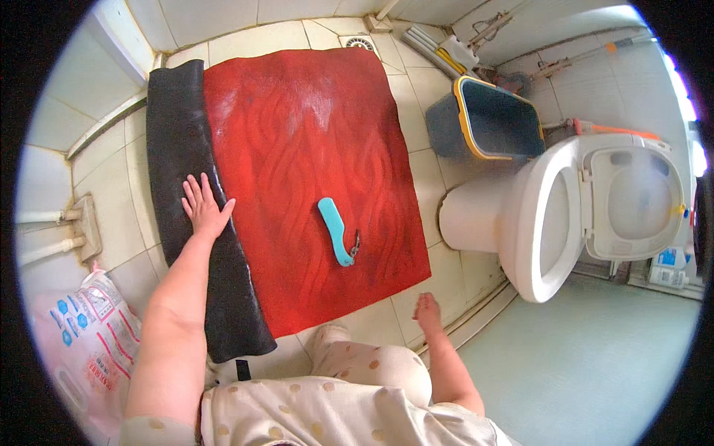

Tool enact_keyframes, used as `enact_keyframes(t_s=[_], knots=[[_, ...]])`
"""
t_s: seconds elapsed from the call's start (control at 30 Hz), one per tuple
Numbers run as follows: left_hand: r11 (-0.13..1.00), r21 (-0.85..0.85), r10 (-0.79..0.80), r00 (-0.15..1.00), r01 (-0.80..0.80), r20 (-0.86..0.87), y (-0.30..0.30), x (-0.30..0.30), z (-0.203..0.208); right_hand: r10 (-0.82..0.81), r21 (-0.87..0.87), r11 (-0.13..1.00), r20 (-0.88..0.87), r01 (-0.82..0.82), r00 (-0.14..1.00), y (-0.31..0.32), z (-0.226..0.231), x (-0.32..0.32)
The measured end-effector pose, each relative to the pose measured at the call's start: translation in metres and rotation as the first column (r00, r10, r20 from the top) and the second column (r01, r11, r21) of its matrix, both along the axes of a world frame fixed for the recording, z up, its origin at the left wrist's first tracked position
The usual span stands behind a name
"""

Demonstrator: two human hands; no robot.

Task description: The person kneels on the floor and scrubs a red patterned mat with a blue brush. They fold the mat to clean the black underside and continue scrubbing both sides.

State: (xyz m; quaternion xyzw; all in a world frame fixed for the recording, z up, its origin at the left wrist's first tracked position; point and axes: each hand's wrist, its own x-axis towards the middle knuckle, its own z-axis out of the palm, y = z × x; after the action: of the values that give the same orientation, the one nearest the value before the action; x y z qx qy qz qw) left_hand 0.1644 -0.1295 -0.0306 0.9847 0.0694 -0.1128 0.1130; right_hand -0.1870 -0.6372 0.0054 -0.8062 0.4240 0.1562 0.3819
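A red mat point(335, 134) with a wavy pattern lies on the tiled floor before me. Along its left side the mat is folded or rolled over, so a strip of black underside point(175, 134) shows. My left hand point(206, 209) rests flat on this black strip, fingers spread, thumb near the fold's edge. On the red surface lies a turquoise, brush-shaped tool point(332, 223) with a short dark cord or chain at its near end; neither hand touches it. My right hand point(426, 309) hovers beyond the mat's near right corner, fingers curled together with nothing visible in them.
To the right stand a white toilet point(547, 230) with its lid raised and a grey bucket point(498, 119) with a yellow rim. Pipes point(48, 234) and a printed plastic bag point(85, 334) are at the left. A floor drain point(359, 43) lies beyond the mat.
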Motion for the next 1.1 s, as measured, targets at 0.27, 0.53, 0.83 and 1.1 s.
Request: enact_keyframes(t_s=[0.27,0.53,0.83,1.1], knots=[[0.863,-0.248,-0.449,0.893,0.441,0.024,0.093,-0.054,0.076,-0.358,-0.267,0.798,0.512,0.54,0.781,-0.181,0.118,-0.048],[0.903,-0.119,-0.425,0.899,0.413,-0.104,0.163,-0.049,0.16,-0.228,-0.26,0.731,0.778,0.63,0.586,-0.342,0.25,-0.015],[0.809,0.082,-0.567,0.81,0.582,-0.153,0.127,0.009,0.246,-0.512,-0.857,0.407,0.072,0.315,0.856,-0.397,0.325,-0.016],[0.797,0.175,-0.547,0.813,0.578,-0.199,0.116,0.026,0.325,-0.575,-0.792,0.546,-0.117,0.273,0.81,-0.483,0.255,-0.051]])
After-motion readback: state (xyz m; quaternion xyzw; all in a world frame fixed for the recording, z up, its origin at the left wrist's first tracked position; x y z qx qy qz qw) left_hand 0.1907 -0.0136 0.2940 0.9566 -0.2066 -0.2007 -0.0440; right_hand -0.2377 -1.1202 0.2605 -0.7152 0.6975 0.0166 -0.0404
